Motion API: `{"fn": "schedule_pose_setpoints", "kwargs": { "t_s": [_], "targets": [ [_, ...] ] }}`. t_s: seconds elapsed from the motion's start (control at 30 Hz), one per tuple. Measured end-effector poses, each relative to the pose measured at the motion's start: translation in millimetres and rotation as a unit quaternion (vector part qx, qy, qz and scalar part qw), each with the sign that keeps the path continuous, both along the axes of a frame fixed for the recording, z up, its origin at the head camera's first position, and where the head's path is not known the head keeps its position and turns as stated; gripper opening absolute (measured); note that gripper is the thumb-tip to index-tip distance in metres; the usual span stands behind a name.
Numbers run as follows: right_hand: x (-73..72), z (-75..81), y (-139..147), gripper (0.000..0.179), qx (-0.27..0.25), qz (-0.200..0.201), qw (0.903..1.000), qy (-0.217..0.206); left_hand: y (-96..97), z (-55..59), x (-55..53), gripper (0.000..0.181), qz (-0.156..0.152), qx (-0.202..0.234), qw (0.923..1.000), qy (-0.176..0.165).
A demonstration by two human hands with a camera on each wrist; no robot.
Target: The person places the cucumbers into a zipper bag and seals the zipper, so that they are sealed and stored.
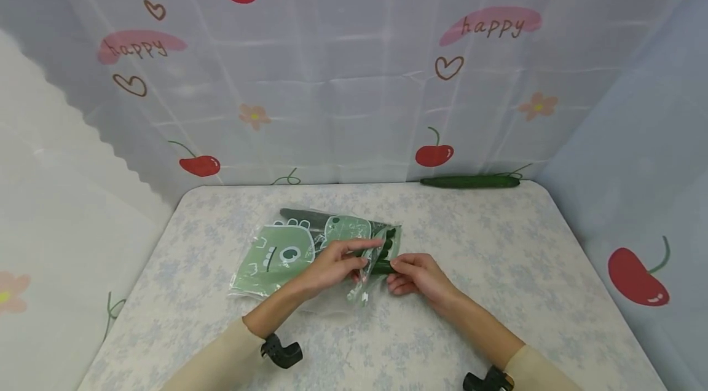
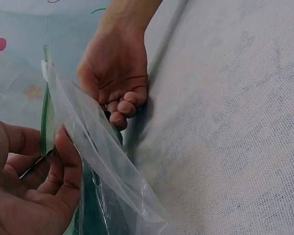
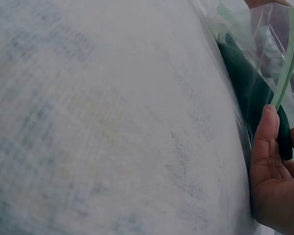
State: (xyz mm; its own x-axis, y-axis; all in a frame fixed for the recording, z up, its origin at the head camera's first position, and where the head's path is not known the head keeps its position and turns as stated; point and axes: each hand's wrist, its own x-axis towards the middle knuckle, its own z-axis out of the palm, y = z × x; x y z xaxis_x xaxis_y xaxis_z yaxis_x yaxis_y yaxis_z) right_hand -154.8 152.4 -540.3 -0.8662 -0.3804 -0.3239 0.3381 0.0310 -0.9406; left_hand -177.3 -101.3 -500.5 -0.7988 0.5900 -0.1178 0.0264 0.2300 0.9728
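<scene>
A clear zip bag (image 1: 276, 268) printed with a green cartoon monster lies on the table, its mouth toward the right. My left hand (image 1: 332, 267) pinches the bag's edge by the green zip strip (image 2: 44, 117), with the index finger stretched over the opening. My right hand (image 1: 423, 275) grips the end of a dark green cucumber (image 3: 252, 81), most of whose length lies inside the plastic. More dark cucumber ends (image 1: 390, 236) show in the bag's mouth above it. In the left wrist view, clear plastic (image 2: 108, 152) partly hides the right fingertips.
Another cucumber (image 1: 470, 182) lies along the table's back right edge, against the printed curtain (image 1: 354, 71). A pale floral cloth (image 1: 498, 243) covers the table. Curtains also hang at the left and right sides. Each wrist wears a black camera band (image 1: 281, 351).
</scene>
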Motion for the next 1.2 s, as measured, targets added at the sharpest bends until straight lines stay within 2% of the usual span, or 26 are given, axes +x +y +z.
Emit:
{"fn": "schedule_pose_setpoints", "kwargs": {
  "t_s": [0.1, 0.2, 0.27, 0.37, 0.5, 0.67, 0.8, 1.0, 1.1, 1.2],
  "targets": [
    [-3.1, 1.1, 0, 0.043, 0.053, 0.041, 0.9974, 0.028, -0.4, -0.6, 0.2, 0.049, 0.003, -0.001, 1.0, -0.002],
    [-5.2, 2.8, 3, 0.043, 0.103, 0.078, 0.9893, 0.067, -0.4, -1.8, 0.1, 0.049, 0.001, 0.001, 1.0, -0.001],
    [-6.3, 4.0, 6, 0.042, 0.115, 0.095, 0.9856, 0.079, -0.3, -2.0, 0.1, 0.049, -0.001, 0.002, 1.0, 0.0],
    [-8.3, 4.6, 10, 0.041, 0.106, 0.111, 0.9855, 0.073, -0.6, -1.1, 0.2, 0.049, 0.0, 0.006, 1.0, 0.002],
    [-11.7, 3.1, 12, 0.046, 0.085, 0.117, 0.9881, 0.053, -1.8, 1.1, 0.8, 0.049, 0.004, 0.007, 1.0, 0.001],
    [-14.7, 3.3, 11, 0.04, 0.081, 0.112, 0.9896, 0.041, -2.0, 2.2, 0.3, 0.049, 0.005, 0.005, 1.0, 0.003],
    [-16.4, 5.1, 6, 0.029, 0.107, 0.1, 0.9884, 0.043, -2.4, 1.5, 0.2, 0.048, 0.007, 0.003, 1.0, 0.002],
    [-18.5, 6.1, -6, 0.021, 0.169, 0.087, 0.9793, 0.069, -3.5, 0.5, 0.7, 0.049, 0.007, 0.001, 1.0, 0.002],
    [-20.4, 7.5, -5, 0.022, 0.171, 0.1, 0.9777, 0.068, -3.9, 0.4, 1.3, 0.049, 0.006, 0.001, 1.0, 0.002],
    [-22.9, 8.2, 3, 0.024, 0.149, 0.136, 0.9771, 0.069, -3.9, 0.2, 1.8, 0.049, 0.003, 0.003, 1.0, 0.005]
  ]
}}
